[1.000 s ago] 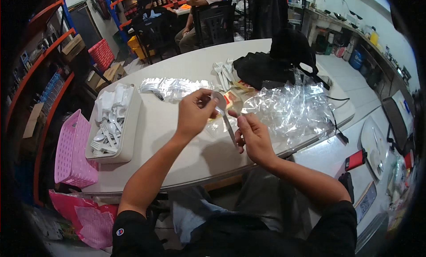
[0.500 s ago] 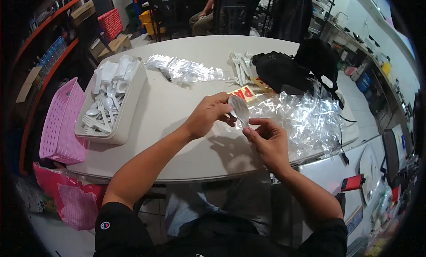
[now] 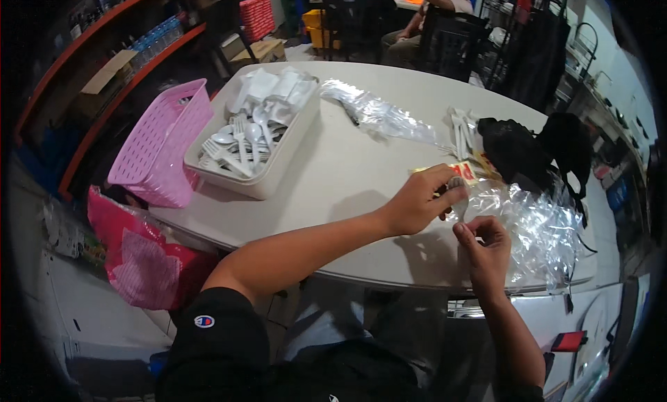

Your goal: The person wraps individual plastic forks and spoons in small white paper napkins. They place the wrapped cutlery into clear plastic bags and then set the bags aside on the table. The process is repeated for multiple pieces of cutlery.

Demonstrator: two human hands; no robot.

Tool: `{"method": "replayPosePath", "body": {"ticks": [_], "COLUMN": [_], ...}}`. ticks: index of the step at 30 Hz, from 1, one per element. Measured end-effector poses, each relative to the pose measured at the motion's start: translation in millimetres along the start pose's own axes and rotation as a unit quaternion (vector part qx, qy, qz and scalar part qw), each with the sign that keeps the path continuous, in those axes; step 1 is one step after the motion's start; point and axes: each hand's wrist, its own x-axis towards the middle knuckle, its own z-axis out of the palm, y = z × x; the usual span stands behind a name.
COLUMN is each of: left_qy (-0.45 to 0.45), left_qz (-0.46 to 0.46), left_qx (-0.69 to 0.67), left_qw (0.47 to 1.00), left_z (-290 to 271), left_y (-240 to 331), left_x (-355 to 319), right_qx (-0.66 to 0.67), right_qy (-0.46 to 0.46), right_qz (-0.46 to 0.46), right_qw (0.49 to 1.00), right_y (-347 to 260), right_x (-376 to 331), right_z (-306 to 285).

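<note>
Over the right half of the white table, my left hand [image 3: 419, 202] pinches the head end of a plastic fork [image 3: 460, 206]. My right hand [image 3: 485, 248] grips the same piece lower down, by its handle, between thumb and fingers. A spoon seems to lie against the fork, but my left fingers hide most of that end. Left of my hands stands a cream bin [image 3: 260, 187] with loose white plastic forks and spoons [image 3: 243, 141] in front and white wrapped packets [image 3: 271, 89] behind. Clear plastic bags [image 3: 531, 228] lie crumpled beside my right hand.
A strip of clear plastic sleeves [image 3: 382, 114] lies across the table's far side. More white cutlery [image 3: 460, 131] and a black bag [image 3: 517, 148] sit at the right. A pink basket [image 3: 156, 148] stands left of the bin. A seated person [image 3: 417, 27] is in the background.
The view has swung left, so the table and bin appear further right. My left fingers have closed over the head end of the fork, and my right hand still holds its handle.
</note>
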Motion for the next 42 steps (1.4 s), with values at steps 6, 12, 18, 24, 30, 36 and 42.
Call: {"method": "replayPosePath", "body": {"ticks": [6,12,18,24,30,36,42], "left_qy": [-0.018,-0.062,-0.056,0.088,0.262,0.316,0.348], "left_qz": [0.023,-0.045,-0.066,-0.023,-0.082,-0.158,-0.219], "left_qx": [0.075,0.059,0.158,0.369,0.66,0.727,0.685], "left_qw": [0.997,0.995,0.984,0.925,0.699,0.589,0.602], "left_z": [-9.2,-21.6,-34.3,-124.3,-291.2,-308.3,-321.6], "left_y": [10.0,17.9,32.8,107.7,123.9,70.5,86.9], "left_x": [-0.1,3.8,-7.0,-7.4,-46.4,-69.6,-75.4], "right_qx": [0.169,0.274,0.216,0.228,0.202,0.195,0.166], "right_qy": [-0.191,-0.225,-0.267,-0.241,-0.242,-0.242,-0.229], "right_qz": [0.125,0.197,0.13,0.129,0.101,0.091,0.101], "right_qw": [0.959,0.914,0.93,0.935,0.944,0.946,0.954], "right_y": [1.7,-9.3,3.6,-5.0,-3.6,-1.0,-2.4], "right_x": [-1.1,-2.7,-7.6,-13.8,-13.2,-11.2,-12.2], "right_z": [8.9,5.6,8.9,10.8,13.7,11.6,11.4]}}
